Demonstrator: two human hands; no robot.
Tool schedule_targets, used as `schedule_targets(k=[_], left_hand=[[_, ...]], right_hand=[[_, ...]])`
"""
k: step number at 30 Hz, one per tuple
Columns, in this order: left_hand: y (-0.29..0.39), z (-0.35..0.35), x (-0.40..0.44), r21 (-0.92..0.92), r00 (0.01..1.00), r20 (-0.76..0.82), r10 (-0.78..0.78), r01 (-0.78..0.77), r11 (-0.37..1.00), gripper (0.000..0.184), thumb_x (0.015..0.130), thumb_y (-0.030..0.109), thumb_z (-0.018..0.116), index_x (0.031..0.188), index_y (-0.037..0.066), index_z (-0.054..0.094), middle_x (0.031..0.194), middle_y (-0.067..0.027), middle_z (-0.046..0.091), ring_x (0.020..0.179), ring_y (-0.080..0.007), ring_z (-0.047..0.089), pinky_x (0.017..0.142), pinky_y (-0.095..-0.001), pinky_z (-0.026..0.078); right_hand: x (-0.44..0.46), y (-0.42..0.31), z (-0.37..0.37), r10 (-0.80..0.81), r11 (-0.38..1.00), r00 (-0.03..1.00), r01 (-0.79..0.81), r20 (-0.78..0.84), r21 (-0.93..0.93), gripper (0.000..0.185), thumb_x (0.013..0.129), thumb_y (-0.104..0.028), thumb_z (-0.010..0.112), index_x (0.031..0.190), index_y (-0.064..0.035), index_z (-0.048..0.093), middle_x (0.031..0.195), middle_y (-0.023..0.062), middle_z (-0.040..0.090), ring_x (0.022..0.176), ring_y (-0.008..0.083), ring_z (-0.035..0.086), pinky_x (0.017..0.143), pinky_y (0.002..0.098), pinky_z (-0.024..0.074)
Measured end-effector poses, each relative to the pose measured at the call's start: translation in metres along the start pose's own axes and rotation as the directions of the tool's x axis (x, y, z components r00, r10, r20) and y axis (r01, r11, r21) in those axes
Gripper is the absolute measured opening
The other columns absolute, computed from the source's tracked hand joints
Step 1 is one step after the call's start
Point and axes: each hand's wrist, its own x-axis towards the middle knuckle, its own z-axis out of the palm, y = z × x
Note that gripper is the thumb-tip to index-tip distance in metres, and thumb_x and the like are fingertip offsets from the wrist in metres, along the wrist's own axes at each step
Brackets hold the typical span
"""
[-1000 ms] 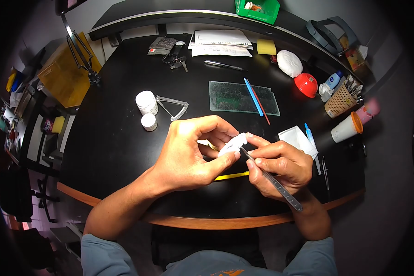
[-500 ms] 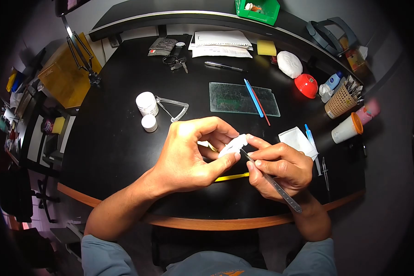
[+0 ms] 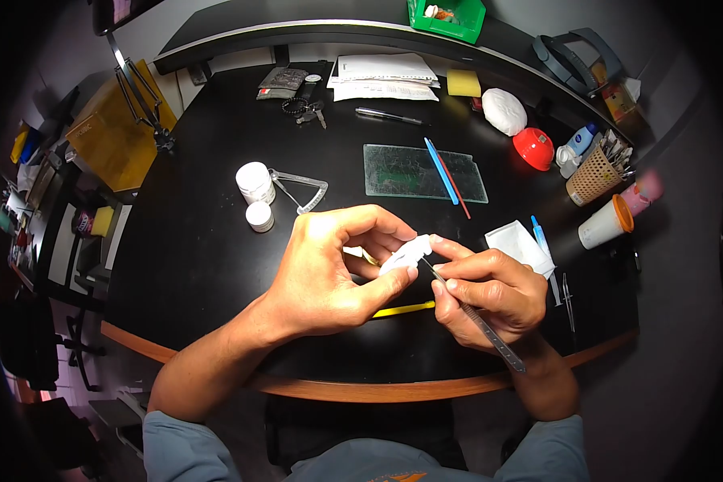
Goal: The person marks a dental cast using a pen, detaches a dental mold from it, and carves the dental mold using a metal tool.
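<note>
Between the thumb and fingers of my left hand point(image 3: 329, 273) is a small white plaster-like piece point(image 3: 406, 255) with an uneven edge; part of it is hidden by the fingers. My right hand point(image 3: 494, 293) grips a scalpel point(image 3: 490, 337) with a flat metal handle marked like a ruler, its thin tip pointing at the piece's right side. Whether the tip touches I cannot tell. A right fingertip rests against the white piece. Beneath the hands a yellow stick point(image 3: 404, 309) lies on the black table.
Two white jars point(image 3: 255, 183) and a metal caliper point(image 3: 301, 191) stand left of a glass slab point(image 3: 398, 173) bearing blue and red sticks. To the right are a white paper pad point(image 3: 518, 245), tweezers point(image 3: 569, 301), a red bowl point(image 3: 533, 149) and an orange-rimmed cup point(image 3: 605, 222). Papers point(image 3: 384, 76) lie behind.
Almost nothing differs. The scalpel's tip has shifted slightly beside the white piece, and the whole view has moved a little; both hands keep their hold.
</note>
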Motion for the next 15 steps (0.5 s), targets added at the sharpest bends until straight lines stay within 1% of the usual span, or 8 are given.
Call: schedule_targets(k=[5, 8, 14, 15], left_hand=[[-0.0006, 0.0003, 0.0002, -0.010, 1.000, -0.004, 0.017, -0.017, 1.000, 0.034, 0.088, -0.001, 0.085, 0.119, -0.007, 0.071, 0.103, -0.0127, 0.077, 0.094, -0.0149, 0.077, 0.079, -0.0284, 0.066], [-0.0013, 0.0011, 0.0002, -0.009, 1.000, -0.009, 0.027, -0.027, 1.000, 0.034, 0.088, -0.001, 0.085, 0.119, -0.007, 0.072, 0.102, -0.0128, 0.078, 0.093, -0.0151, 0.077, 0.079, -0.0285, 0.066], [-0.0017, 0.0013, 0.0002, 0.012, 0.998, -0.015, 0.059, -0.058, 0.998, 0.034, 0.088, -0.001, 0.085, 0.119, -0.008, 0.072, 0.101, -0.0124, 0.078, 0.092, -0.0152, 0.078, 0.078, -0.0283, 0.066], [-0.0013, 0.0013, 0.0001, 0.011, 0.999, -0.014, 0.052, -0.052, 0.999, 0.034, 0.088, 0.000, 0.085, 0.118, -0.008, 0.072, 0.101, -0.0123, 0.078, 0.092, -0.0151, 0.078, 0.078, -0.0283, 0.066]], right_hand=[[0.0003, -0.0001, -0.0011, 0.003, 1.000, 1.000, -0.003, 0.003, 0.025, 0.014, 0.079, 0.012, 0.082, 0.087, 0.0046, 0.072, 0.091, 0.0164, 0.075, 0.075, 0.0212, 0.079, 0.097, 0.0466, 0.0677], [-0.0001, -0.0004, -0.0037, -0.010, 1.000, 0.998, 0.010, 0.059, 0.008, 0.016, 0.084, 0.013, 0.079, 0.091, 0.0043, 0.068, 0.089, 0.0192, 0.072, 0.084, 0.0263, 0.079, 0.097, 0.0516, 0.0670], [-0.0003, 0.0006, -0.0037, -0.017, 1.000, 0.998, 0.016, 0.061, 0.005, 0.016, 0.083, 0.013, 0.079, 0.091, 0.0040, 0.068, 0.089, 0.0191, 0.072, 0.086, 0.0288, 0.080, 0.095, 0.0510, 0.0676], [-0.0002, 0.0007, -0.0031, -0.012, 1.000, 0.999, 0.011, 0.046, 0.010, 0.015, 0.082, 0.013, 0.080, 0.090, 0.0044, 0.070, 0.090, 0.0187, 0.073, 0.083, 0.0261, 0.079, 0.096, 0.0504, 0.0672]])
